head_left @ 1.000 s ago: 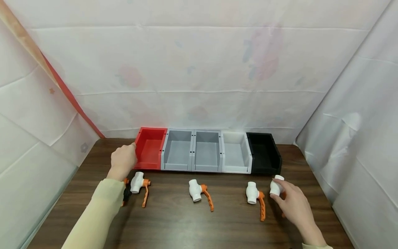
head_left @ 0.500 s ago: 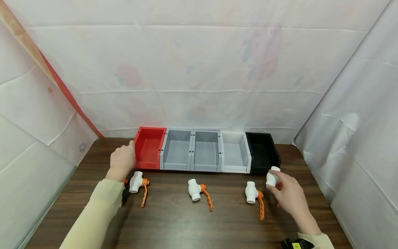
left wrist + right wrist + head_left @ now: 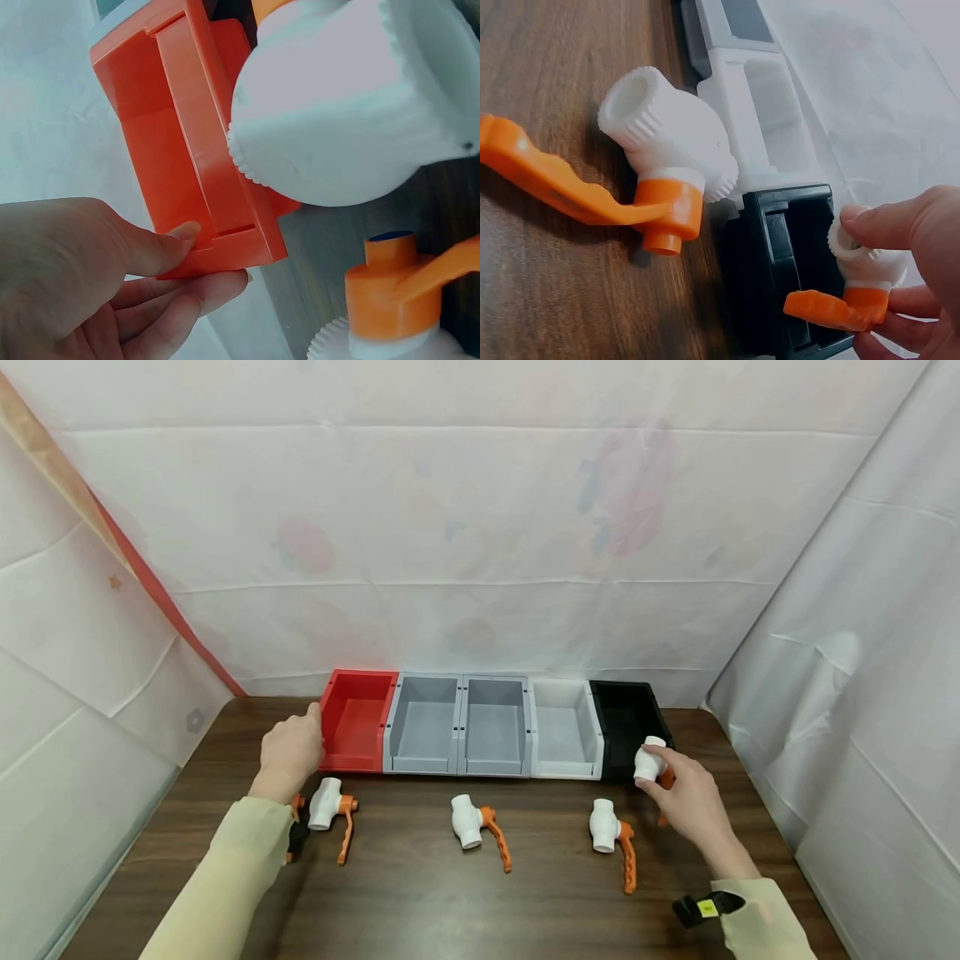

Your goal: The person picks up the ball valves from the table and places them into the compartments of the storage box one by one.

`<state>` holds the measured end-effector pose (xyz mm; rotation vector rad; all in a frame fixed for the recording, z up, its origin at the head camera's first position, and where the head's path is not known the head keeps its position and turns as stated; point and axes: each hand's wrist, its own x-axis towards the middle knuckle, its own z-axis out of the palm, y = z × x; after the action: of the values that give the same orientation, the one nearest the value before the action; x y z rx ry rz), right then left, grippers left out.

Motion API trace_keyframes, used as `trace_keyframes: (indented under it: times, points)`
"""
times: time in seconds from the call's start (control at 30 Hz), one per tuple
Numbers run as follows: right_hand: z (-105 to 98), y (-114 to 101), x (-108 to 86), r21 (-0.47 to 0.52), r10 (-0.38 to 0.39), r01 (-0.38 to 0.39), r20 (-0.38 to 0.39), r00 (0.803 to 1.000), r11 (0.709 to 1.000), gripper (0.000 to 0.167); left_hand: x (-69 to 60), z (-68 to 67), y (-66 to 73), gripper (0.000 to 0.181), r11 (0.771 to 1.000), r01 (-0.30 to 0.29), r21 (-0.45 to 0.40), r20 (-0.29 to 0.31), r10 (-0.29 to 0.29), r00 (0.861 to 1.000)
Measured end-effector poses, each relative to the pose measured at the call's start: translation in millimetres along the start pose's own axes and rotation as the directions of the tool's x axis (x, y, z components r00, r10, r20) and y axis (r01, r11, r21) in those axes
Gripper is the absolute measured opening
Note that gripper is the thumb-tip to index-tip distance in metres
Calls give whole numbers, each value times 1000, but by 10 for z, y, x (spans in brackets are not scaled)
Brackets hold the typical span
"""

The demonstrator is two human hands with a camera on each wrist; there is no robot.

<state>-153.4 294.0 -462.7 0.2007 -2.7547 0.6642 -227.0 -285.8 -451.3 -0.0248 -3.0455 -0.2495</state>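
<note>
In the head view the right hand (image 3: 693, 797) pinches a white valve (image 3: 649, 760) with an orange handle at the black bin's (image 3: 628, 718) front right. The right wrist view has this valve (image 3: 866, 262) beside and over the black bin (image 3: 761, 262), thumb on its white body. At far left, the left hand (image 3: 291, 750) grips the outer side wall of the red bin (image 3: 358, 722). Its thumb lies inside the rim and its fingers outside in the left wrist view, where the hand (image 3: 112, 277) holds the red bin (image 3: 169, 150).
Two grey bins (image 3: 427, 722) and a white bin (image 3: 566, 727) stand between the red and black ones. On the wooden table (image 3: 405, 902) in front lie several valves, at left (image 3: 326, 804), middle (image 3: 467, 822) and right (image 3: 603, 826). Another orange part shows beside the left sleeve.
The right hand has carried its valve up and leftward, from the table's right side to the black bin's front. The left hand keeps its grip on the red bin.
</note>
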Motion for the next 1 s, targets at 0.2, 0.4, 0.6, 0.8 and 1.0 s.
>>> trace_keyframes:
  times: [0.2,0.4,0.6,0.8,1.0]
  points:
    - [38,31,88,10,5,-5,-11,1000,1000,55,-8,2,-16,40,1000,-19,-3,-16,19,1000]
    - [45,20,182,16,-2,2,4,1000,1000,55,-17,7,-13,41,1000,-12,-6,-13,12,1000]
    - [47,17,298,11,-11,11,12,1000,1000,55,-23,23,-24,42,1000,-19,-1,-16,18,1000]
    - [78,17,432,3,-34,34,17,999,999,56,-23,21,-32,44,1000,-6,-7,-7,6,1000]
    - [88,6,532,12,-46,46,17,999,999,56,-41,10,-24,47,1000,2,-13,-7,-2,1000]
